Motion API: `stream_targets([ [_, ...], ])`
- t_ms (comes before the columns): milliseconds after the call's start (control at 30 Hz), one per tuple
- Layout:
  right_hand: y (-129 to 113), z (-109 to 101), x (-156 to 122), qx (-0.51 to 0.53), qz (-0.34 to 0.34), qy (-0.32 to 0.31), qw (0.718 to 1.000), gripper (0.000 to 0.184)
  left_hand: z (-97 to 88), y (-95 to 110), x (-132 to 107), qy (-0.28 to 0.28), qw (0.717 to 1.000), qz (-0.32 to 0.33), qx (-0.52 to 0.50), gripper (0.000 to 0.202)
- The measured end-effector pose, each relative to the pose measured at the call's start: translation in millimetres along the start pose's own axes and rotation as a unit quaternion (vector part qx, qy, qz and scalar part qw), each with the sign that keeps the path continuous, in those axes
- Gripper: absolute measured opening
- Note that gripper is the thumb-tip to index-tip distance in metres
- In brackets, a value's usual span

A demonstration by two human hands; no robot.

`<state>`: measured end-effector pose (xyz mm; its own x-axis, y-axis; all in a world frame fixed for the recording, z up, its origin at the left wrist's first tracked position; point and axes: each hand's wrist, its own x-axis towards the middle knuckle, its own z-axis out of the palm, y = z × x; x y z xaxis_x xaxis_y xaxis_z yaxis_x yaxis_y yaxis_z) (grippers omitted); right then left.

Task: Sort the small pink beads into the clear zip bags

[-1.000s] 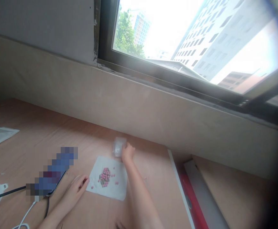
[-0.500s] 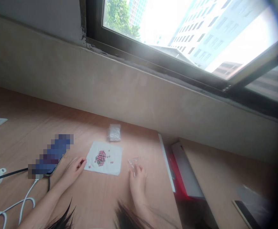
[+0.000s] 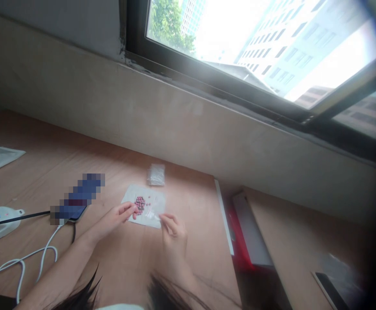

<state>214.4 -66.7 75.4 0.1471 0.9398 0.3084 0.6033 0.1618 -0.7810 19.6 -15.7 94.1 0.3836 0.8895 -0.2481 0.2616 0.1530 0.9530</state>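
Observation:
A white sheet (image 3: 158,196) lies on the wooden table with a small heap of pink and dark bead-like pieces (image 3: 140,204) and a few loose ones beside it. My left hand (image 3: 123,212) is over the sheet's lower left side, fingertips closed together at the heap's edge; anything between them is too small to make out. From the right, my right hand (image 3: 175,230) pinches a small clear plastic bag (image 3: 150,212), which reaches over the sheet toward the heap.
Behind the sheet sits a stack of clear bags (image 3: 156,175). To the left are a blurred-out phone (image 3: 78,200), a white power strip (image 3: 0,224), white cables (image 3: 21,267) and a pale packet (image 3: 2,157). A gap with a red item (image 3: 241,241) separates a second table (image 3: 291,228).
My right hand has lifted the clear bag from the table and brought it left over the sheet. My left hand has moved right, from the sheet's edge to the heap.

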Motion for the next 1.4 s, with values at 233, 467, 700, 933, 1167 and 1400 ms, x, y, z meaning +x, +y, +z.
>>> stream_targets([
  [233,-23.3,17.4,14.5,0.023,-0.086,-0.043,0.995,0.021,-5.8,27.2,-0.1,-0.055,0.995,0.063,-0.062,0.022],
  [467,-46.6,17.2,22.5,0.167,0.077,-0.174,0.967,0.019,-5.8,26.3,-11.8,-0.075,0.994,0.049,-0.055,0.022],
  [700,-45.1,27.2,29.5,0.314,0.16,-0.269,0.897,0.026,0.1,16.9,-14.8,-0.112,0.99,0.042,-0.071,0.022],
  [933,-46.0,30.9,38.9,0.356,0.171,-0.259,0.882,0.023,-1.7,21.7,-7.9,-0.103,0.993,0.048,-0.041,0.026],
  [1167,-36.2,36.9,42.4,0.175,0.183,-0.135,0.958,0.015,-7.0,20.7,2.7,0.074,0.996,0.042,0.01,0.021],
  [1400,-19.6,61.1,29.8,0.247,0.222,-0.222,0.917,0.008,10.7,20.6,-8.8,0.059,0.993,0.053,0.091,0.019],
])
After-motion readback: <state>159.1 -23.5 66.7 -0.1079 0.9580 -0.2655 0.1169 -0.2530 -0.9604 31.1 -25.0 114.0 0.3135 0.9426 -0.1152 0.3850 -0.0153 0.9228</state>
